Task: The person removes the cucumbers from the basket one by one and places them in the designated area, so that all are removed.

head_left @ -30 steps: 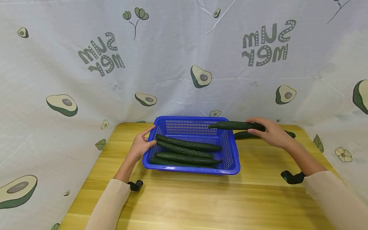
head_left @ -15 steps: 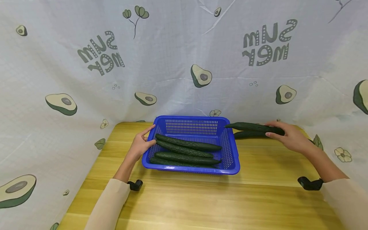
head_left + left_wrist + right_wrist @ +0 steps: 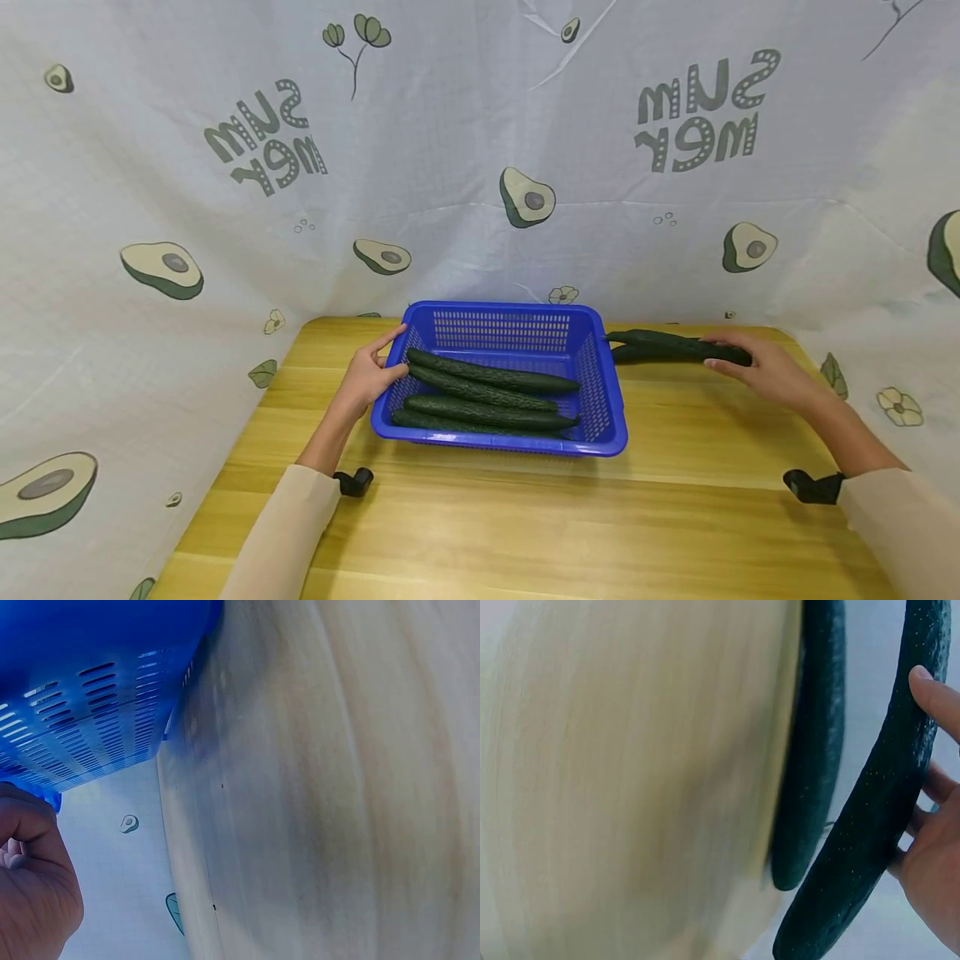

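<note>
We have right hand (image 3: 772, 371) clamped on one cucumber (image 3: 870, 817) beside second cucumber (image 3: 814, 750), 3 o'clock of blue plastic basket (image 3: 504, 307); left hand (image 3: 366, 379) gripping its 9 o'clock rim, four cucumbers (image 3: 491, 412) inside

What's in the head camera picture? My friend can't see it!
A person's right hand holds a dark green cucumber close to a second cucumber, right of a blue basket on a wooden table. The left hand grips the basket's left side; four more cucumbers lie inside.

Soft light leaves blurry shadows across the table (image 3: 555, 533).
</note>
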`<action>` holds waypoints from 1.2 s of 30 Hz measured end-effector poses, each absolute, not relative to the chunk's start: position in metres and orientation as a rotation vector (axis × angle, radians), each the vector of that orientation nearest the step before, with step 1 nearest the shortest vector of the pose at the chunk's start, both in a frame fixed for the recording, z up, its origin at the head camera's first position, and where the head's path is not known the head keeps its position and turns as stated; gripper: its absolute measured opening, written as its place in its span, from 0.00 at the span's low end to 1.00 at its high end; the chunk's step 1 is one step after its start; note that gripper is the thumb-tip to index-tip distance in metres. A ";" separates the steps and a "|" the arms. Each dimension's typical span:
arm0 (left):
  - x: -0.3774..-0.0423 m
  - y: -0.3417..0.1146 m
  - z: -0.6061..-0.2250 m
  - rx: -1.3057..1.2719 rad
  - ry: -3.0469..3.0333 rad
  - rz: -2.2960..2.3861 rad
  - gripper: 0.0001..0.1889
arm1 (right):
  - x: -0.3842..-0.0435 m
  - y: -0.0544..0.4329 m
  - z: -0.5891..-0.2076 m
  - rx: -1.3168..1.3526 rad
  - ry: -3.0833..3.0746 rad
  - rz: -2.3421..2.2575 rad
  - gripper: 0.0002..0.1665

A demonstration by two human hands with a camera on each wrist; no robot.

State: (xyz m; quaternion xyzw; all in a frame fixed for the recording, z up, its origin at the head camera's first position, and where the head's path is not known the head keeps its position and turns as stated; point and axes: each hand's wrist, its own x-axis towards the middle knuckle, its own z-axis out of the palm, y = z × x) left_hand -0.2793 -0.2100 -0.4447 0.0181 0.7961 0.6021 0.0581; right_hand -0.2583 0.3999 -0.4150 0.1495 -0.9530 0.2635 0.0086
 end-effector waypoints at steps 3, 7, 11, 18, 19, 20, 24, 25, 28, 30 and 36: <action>-0.279 -0.210 -0.444 0.046 2.399 1.828 0.41 | -0.263 0.405 -0.421 0.451 -2.998 0.848 0.31; -0.280 -0.211 -0.445 0.049 2.392 1.830 0.42 | -0.268 0.410 -0.429 0.450 -3.028 0.841 0.30; -0.281 -0.211 -0.445 0.044 2.399 1.830 0.41 | -0.271 0.410 -0.436 0.481 -3.068 0.801 0.30; -0.280 -0.210 -0.445 0.041 2.439 1.812 0.41 | -0.277 0.402 -0.446 0.530 -3.104 0.724 0.29; -0.280 -0.210 -0.445 0.041 2.444 1.812 0.41 | -0.278 0.402 -0.448 0.536 -3.105 0.705 0.29; -0.280 -0.210 -0.445 0.040 2.447 1.811 0.41 | -0.279 0.402 -0.450 0.546 -3.104 0.685 0.28; -0.280 -0.210 -0.446 0.037 2.440 1.815 0.41 | -0.281 0.401 -0.456 0.577 -3.100 0.634 0.27; -0.281 -0.210 -0.446 0.037 2.436 1.817 0.41 | -0.282 0.401 -0.457 0.578 -3.097 0.628 0.27; -0.281 -0.211 -0.446 0.040 2.419 1.820 0.41 | -0.281 0.400 -0.458 0.566 -3.095 0.627 0.27; -0.281 -0.211 -0.445 0.025 2.403 1.824 0.42 | -0.280 0.400 -0.458 0.556 -3.094 0.657 0.28; -0.278 -0.208 -0.437 0.010 2.353 1.816 0.43 | -0.279 0.399 -0.447 0.530 -3.071 0.745 0.30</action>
